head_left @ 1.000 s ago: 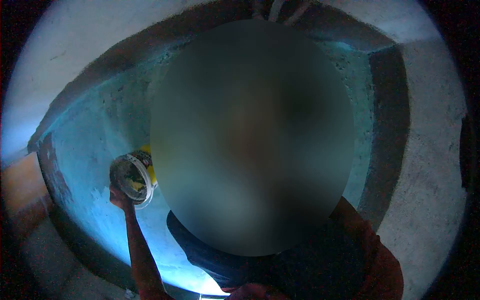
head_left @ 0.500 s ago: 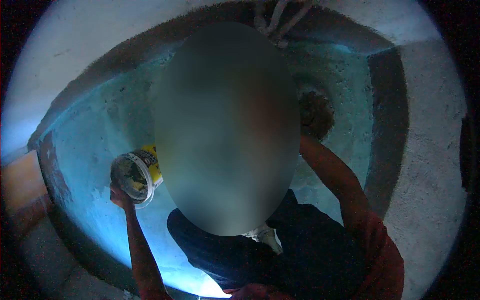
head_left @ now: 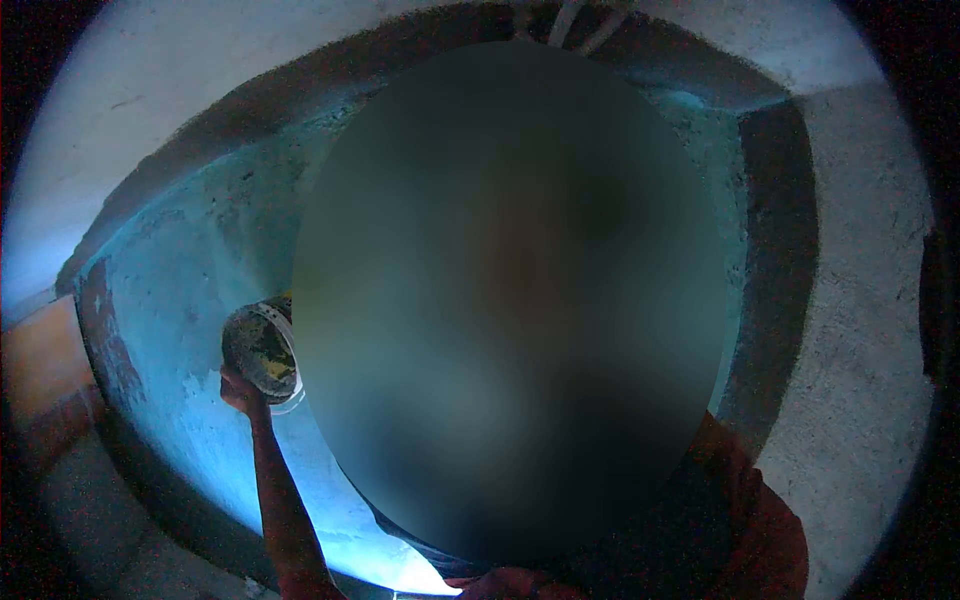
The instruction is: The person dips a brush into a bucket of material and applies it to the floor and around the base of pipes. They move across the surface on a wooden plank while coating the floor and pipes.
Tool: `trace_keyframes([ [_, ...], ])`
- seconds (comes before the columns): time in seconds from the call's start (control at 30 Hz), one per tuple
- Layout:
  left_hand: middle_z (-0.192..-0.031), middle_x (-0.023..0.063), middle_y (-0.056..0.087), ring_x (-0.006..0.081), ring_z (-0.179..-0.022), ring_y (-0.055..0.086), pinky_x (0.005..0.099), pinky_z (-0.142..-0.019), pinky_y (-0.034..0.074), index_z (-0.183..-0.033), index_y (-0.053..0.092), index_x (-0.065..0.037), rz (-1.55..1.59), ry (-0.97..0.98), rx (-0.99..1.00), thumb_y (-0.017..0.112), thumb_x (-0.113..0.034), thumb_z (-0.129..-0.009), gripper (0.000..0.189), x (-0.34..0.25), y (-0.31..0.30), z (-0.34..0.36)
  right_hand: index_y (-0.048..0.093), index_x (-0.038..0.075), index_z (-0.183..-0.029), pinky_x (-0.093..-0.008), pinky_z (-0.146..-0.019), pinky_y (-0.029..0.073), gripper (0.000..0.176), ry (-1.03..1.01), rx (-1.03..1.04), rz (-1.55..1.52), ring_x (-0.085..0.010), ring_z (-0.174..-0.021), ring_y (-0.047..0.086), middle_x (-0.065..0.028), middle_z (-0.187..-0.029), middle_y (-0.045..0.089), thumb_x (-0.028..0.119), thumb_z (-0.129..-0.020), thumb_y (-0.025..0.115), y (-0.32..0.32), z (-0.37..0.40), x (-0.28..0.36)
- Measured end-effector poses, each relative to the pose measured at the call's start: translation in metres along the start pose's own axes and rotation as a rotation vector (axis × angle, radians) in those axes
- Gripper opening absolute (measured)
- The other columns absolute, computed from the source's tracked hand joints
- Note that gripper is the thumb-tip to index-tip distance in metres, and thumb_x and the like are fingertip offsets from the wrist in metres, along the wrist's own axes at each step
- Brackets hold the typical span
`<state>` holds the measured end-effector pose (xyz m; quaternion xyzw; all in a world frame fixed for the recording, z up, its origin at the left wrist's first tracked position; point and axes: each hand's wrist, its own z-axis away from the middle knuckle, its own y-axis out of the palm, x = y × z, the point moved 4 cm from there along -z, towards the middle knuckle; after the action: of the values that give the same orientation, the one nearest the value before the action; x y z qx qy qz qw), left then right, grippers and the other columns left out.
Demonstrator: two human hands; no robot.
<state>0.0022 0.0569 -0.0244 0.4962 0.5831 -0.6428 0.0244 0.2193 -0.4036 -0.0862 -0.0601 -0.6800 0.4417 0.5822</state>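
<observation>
My left hand (head_left: 240, 390) is closed on the lower left edge of a tilted plastic bucket (head_left: 262, 350). The bucket's round end faces me, coated in grey and yellowish residue, with a pale band around it. Its right part disappears behind a large blurred patch. My right hand is hidden by that patch; only the red sleeve (head_left: 765, 520) on that side shows.
A blue-green, rough wall surface (head_left: 180, 290) surrounds the bucket, bordered by a dark grey band (head_left: 780, 250). Pipes (head_left: 565, 22) run at the top. An orange-brown panel (head_left: 45, 350) stands at the left, and bright light falls low down.
The blurred patch has grown to the right and down, covering my right forearm and most of my dark-clothed legs. My left hand and the bucket have barely moved.
</observation>
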Motion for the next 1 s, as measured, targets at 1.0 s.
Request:
trace_keyframes([
  [1.0, -0.085, 0.0167, 0.068, 0.026, -0.072, 0.062, 0.0394, -0.067, 0.048, -0.098, 0.065, 0.004, -0.036, -0.173, -0.092, 0.038, -0.045, -0.094, 0.057, 0.014, 0.004, -0.001, 0.059, 0.007, -0.099, -0.036, -0.071, 0.048, 0.035, -0.227, -0.382, -0.197, -0.0304, -0.083, 0.058, -0.0135, -0.09, 0.058, 0.004, -0.066, 0.07, -0.026, 0.006, 0.026],
])
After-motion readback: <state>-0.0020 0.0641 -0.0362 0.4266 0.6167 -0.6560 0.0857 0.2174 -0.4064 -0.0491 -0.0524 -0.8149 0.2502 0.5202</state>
